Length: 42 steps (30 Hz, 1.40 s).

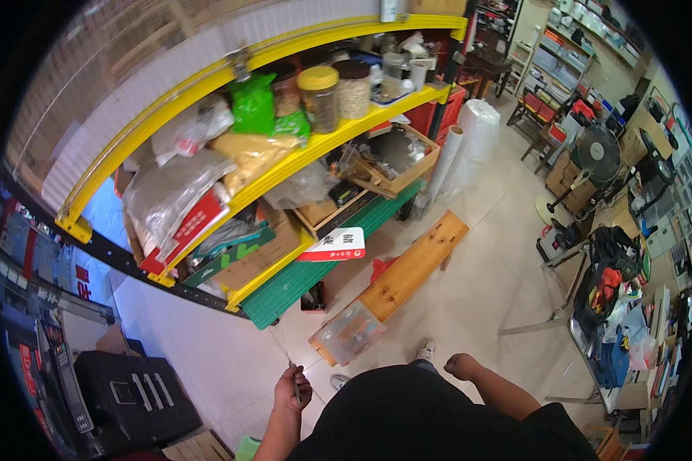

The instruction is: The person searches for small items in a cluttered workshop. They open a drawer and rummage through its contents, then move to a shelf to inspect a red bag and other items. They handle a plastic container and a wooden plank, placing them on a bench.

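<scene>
My left hand (292, 387) is closed around a slim, metallic, pen-like tool (297, 393), held low in front of me; its exact kind is too small to tell. On my right side, my right hand (460, 366) hangs with its fingers curled in, and the inside of the hand is hidden. Ahead of my feet lies a narrow wooden bench (407, 269). A clear plastic box (350, 332) rests on its near end. Neither hand touches the bench or the box.
Yellow-edged shelving (346, 134) with jars, bags and boxes runs along the left. A green cutting mat (273, 296) lies on its lowest board. A black case (131, 396) stands at lower left. Plastic-wrapped rolls (473, 142) stand beyond the bench; a fan (598, 152) and a cluttered table are at right.
</scene>
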Tool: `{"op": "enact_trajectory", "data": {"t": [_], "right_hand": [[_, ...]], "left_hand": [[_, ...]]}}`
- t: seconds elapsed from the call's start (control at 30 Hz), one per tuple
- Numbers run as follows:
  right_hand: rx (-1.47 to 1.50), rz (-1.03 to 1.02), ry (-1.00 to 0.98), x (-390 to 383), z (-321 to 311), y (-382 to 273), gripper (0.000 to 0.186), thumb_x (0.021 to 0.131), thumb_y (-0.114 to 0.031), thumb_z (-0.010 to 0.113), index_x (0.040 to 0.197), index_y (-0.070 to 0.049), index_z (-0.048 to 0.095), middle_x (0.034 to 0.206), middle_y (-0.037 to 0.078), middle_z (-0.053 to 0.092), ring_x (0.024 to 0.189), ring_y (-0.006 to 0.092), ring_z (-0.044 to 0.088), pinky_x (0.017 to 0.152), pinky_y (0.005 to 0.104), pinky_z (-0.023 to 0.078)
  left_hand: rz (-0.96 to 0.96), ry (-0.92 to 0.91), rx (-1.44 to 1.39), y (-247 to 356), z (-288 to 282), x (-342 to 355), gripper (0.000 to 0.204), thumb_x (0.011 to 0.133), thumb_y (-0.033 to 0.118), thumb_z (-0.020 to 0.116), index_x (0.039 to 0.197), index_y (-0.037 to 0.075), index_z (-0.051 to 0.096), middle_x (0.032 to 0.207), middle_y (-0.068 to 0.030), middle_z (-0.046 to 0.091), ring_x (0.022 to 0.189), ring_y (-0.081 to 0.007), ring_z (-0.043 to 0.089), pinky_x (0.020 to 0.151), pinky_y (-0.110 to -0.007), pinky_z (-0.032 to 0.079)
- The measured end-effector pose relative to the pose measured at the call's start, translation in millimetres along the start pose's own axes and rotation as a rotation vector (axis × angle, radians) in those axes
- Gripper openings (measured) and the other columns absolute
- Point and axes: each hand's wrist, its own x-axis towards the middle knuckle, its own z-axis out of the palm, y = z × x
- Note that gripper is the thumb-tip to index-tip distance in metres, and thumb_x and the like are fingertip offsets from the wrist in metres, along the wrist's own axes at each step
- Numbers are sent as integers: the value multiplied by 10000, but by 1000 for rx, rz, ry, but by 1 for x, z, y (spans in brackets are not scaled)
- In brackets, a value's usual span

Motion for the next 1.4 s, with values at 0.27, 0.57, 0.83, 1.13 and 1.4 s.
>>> {"op": "enact_trajectory", "data": {"t": [0.27,0.57,0.83,1.13,1.4], "right_hand": [[-491,-186,-169,59,-42,173,254,839,-293,613,928,-93,742,990,167,721,951,362,677,855,456,543],[0,331,129,44,-163,333,384,847,-368,556,954,-56,754,1075,202,706,1036,381,658,929,430,526],[-713,-320,-276,85,-92,425,357,846,-389,594,1038,-136,757,1166,128,711,1110,332,666,937,431,542],[-202,171,-140,100,-209,369,448,880,-474,533,1038,-119,757,1172,169,697,1105,332,661,932,440,530],[201,300,305,127,-308,320,425,858,-420,560,964,-46,734,975,228,701,922,417,668,836,498,533]], "left_hand": [[53,61,-27,-105,93,38,218,1005,281,540,957,69,560,614,52,488,486,-69,485,397,-200,347],[80,38,202,-220,241,119,160,972,170,558,827,147,495,618,40,421,477,-86,411,393,-208,316],[500,285,110,-234,324,154,250,1031,311,523,863,126,516,701,-3,448,575,-141,439,499,-321,394],[1067,395,797,-207,317,267,327,985,352,589,848,63,526,687,-58,536,582,-182,547,511,-399,463],[530,162,1663,-259,419,343,337,968,347,631,821,57,545,672,-48,548,519,-144,514,466,-341,424]]}}
